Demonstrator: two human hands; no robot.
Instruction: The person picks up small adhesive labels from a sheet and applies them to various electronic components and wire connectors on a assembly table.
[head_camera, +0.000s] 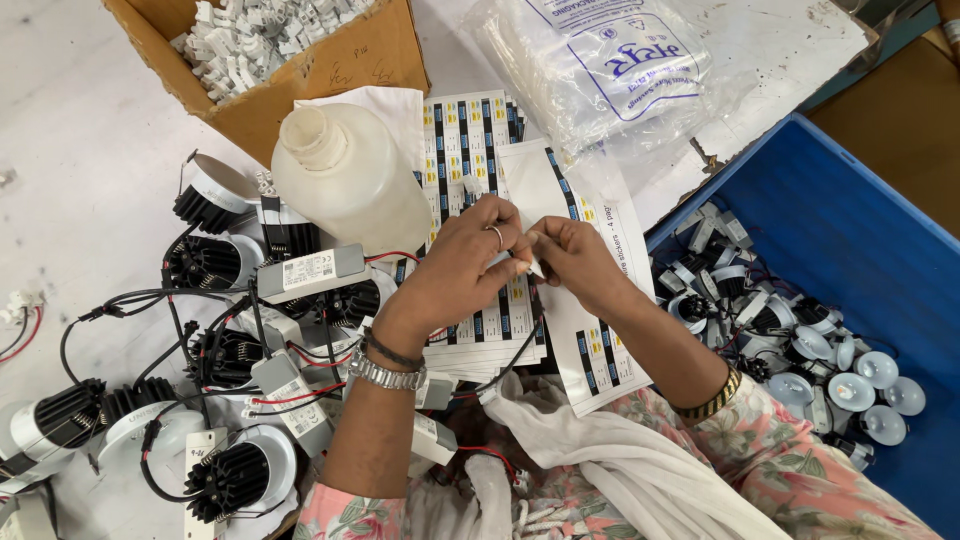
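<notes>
I'm seeing the left hand (468, 262) and right hand (572, 258) both pinching a small white sticker (534, 266) over the sticker sheets (480, 150); it's looking featherlight, limp and tacky, so I'm judging bare-edge fingertip grip best.

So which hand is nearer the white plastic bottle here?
Left. The left hand sits just right of the white plastic bottle, almost touching it. The right hand lies farther right, beyond the left hand, over the sticker sheets.
</notes>
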